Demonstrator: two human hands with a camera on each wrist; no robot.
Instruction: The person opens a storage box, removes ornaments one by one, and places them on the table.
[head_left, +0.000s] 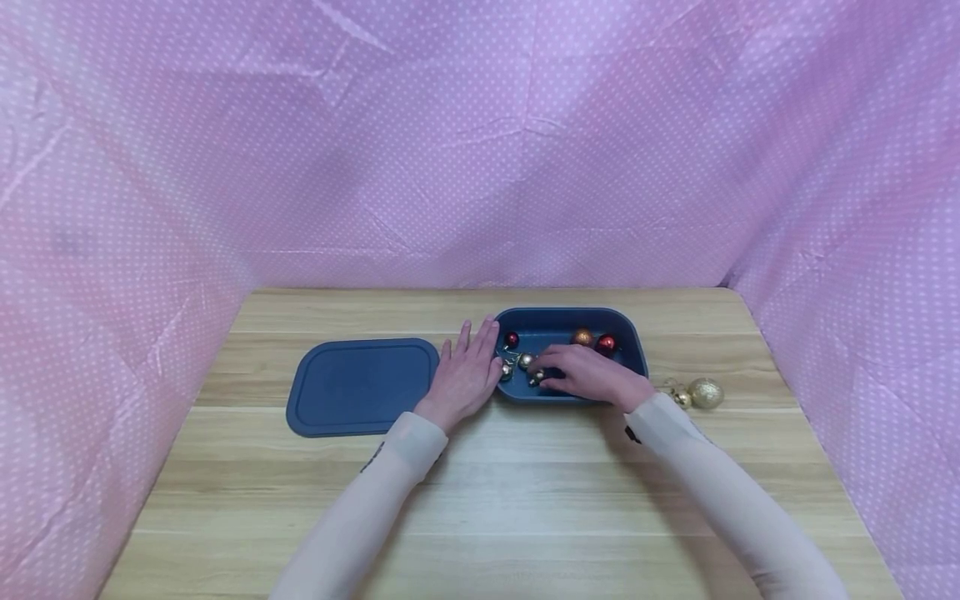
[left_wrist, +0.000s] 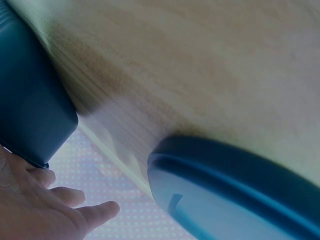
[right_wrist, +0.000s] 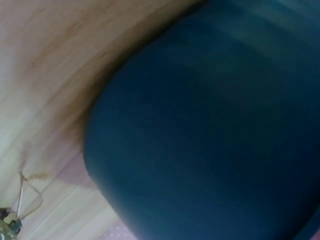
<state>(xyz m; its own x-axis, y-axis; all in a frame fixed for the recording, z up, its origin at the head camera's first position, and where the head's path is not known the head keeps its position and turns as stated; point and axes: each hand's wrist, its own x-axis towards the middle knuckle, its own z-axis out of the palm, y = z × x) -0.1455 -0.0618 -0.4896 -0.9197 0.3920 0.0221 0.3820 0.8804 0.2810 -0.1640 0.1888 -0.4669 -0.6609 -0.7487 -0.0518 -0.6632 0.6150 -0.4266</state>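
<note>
Reaching into the dark-blue rounded rectangular box (head_left: 562, 317) on the far side of the pale wooden table (head_left: 487, 517), the right hand (head_left: 581, 372) bends its fingers over small shiny gold baubles (head_left: 527, 361); whether it pinches one, I cannot tell. The left hand (head_left: 465, 377), fingers straight, touches the box's left end, beside the flat blue lid (head_left: 363, 387).

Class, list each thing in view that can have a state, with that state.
Blue rounded-rectangular box: open, shiny round baubles inside.
Blue rounded-rectangular lid: off, flat on the wood-grain table.
Gold round baubles: on the table.
Left hand: fingers straight, against the box.
Right hand: fingers bent inside the box; grip unclear.
</note>
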